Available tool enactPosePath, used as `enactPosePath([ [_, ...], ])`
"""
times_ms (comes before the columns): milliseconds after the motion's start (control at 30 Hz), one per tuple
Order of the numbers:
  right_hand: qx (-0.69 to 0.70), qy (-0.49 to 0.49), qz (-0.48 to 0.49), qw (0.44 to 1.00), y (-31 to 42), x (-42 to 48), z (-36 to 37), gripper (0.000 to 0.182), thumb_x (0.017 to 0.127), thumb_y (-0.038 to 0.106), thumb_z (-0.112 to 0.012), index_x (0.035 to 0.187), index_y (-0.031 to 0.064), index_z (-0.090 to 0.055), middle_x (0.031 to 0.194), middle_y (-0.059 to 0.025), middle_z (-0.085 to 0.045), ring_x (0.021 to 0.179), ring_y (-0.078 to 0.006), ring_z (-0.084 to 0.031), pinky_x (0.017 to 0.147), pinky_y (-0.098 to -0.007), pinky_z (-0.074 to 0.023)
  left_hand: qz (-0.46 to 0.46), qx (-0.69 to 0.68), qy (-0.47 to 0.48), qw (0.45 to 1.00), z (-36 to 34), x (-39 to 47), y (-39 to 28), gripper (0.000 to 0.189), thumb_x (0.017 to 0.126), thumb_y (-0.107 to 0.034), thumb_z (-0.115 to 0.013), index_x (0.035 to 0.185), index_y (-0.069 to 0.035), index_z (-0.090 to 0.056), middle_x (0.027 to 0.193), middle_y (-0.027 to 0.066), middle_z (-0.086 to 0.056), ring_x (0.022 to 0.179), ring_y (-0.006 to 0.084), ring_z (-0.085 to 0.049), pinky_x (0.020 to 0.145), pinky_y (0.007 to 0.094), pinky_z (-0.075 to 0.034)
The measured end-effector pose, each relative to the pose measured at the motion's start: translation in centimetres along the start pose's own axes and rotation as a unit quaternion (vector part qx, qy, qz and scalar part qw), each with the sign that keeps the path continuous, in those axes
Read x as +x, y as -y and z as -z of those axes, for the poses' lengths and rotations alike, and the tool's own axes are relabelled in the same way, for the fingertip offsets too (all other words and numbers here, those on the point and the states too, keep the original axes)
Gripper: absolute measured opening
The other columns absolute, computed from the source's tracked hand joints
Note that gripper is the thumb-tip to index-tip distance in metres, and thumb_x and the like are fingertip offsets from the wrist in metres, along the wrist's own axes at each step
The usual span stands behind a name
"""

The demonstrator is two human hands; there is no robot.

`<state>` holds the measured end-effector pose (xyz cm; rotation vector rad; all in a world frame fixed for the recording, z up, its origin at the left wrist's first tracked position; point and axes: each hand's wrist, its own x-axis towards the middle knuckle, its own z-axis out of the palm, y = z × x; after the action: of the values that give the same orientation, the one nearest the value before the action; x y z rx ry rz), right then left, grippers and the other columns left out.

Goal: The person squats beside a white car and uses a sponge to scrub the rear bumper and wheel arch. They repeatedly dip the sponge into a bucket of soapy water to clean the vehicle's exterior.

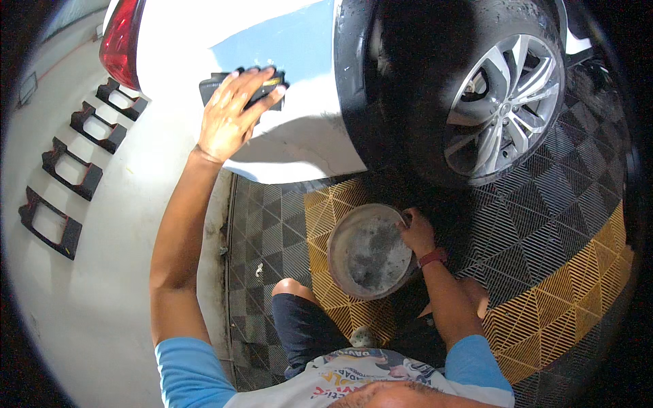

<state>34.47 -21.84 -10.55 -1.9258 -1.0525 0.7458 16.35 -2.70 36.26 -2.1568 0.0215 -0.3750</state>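
Observation:
My left hand is spread over a black block-like pad, gripping it against the white rear side panel of a car. Water glistens on the fingers, and part of the pad is hidden beneath them. Low in front of me, my right hand grasps the rim of a round grey bucket. Greyish, cloudy contents show inside the bucket; I cannot tell how deep they are.
The car's red tail light is at upper left. To the right are the dark wheel arch and an alloy wheel. Several black brackets line the pale wall. Black and yellow slatted tiles cover the floor.

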Motion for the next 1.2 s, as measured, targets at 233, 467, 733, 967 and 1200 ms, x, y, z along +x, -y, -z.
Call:
enactPosePath([
  [233,0.036,-0.029,0.029,0.999,-2.3,0.9,-0.5,0.052,0.094,0.036,-0.08,0.135,0.0093,-0.064,0.126,-0.0217,-0.074,0.118,-0.0432,-0.07,0.101,-0.0518,-0.0566,0.019,-0.022,-0.114,0.993,0.2,10.7,-2.2,0.056,0.09,-0.014,-0.077,0.144,-0.029,-0.069,0.152,0.0056,-0.062,0.134,0.0334,-0.061,0.112,0.051,-0.05],
  [467,0.041,-0.021,0.028,0.999,-1.4,0.4,-1.1,0.051,0.094,0.031,-0.081,0.137,0.0084,-0.063,0.124,-0.0206,-0.074,0.118,-0.0407,-0.071,0.101,-0.0518,-0.0559,0.025,0.017,-0.093,0.995,0.9,8.4,-2.4,0.057,0.086,-0.007,-0.076,0.14,-0.026,-0.071,0.148,0.0051,-0.064,0.132,0.0303,-0.062,0.109,0.0489,-0.053],
  [733,0.037,-0.041,0.045,0.997,-2.1,0.1,-0.5,0.057,0.094,0.034,-0.08,0.142,0.0085,-0.061,0.125,-0.0216,-0.075,0.114,-0.0429,-0.072,0.099,-0.052,-0.0575,0.072,-0.015,-0.071,0.995,-1.0,4.7,-4.4,0.055,0.092,-0.014,-0.077,0.144,-0.029,-0.068,0.15,0.0075,-0.063,0.136,0.0324,-0.06,0.115,0.051,-0.046],
  [967,0.059,0.004,-0.016,0.998,-1.2,0.1,0.1,0.05,0.096,0.034,-0.079,0.138,0.0096,-0.064,0.133,-0.0203,-0.072,0.126,-0.0406,-0.067,0.106,-0.0516,-0.0532,0.074,-0.045,-0.134,0.987,0.4,11.9,-4.3,0.059,0.091,-0.012,-0.077,0.147,-0.029,-0.067,0.152,0.0059,-0.061,0.131,0.0356,-0.06,0.11,0.0506,-0.048],
  [1200,0.034,-0.032,0.05,0.998,-2.3,0.1,-0.8,0.053,0.095,0.035,-0.079,0.138,0.0073,-0.064,0.126,-0.021,-0.074,0.116,-0.0422,-0.071,0.1,-0.0513,-0.0576,0.136,-0.033,-0.052,0.989,-1.9,1.7,-7.5,0.056,0.091,-0.011,-0.078,0.144,-0.026,-0.068,0.147,0.0114,-0.065,0.128,0.0352,-0.065,0.106,0.0502,-0.052],
])
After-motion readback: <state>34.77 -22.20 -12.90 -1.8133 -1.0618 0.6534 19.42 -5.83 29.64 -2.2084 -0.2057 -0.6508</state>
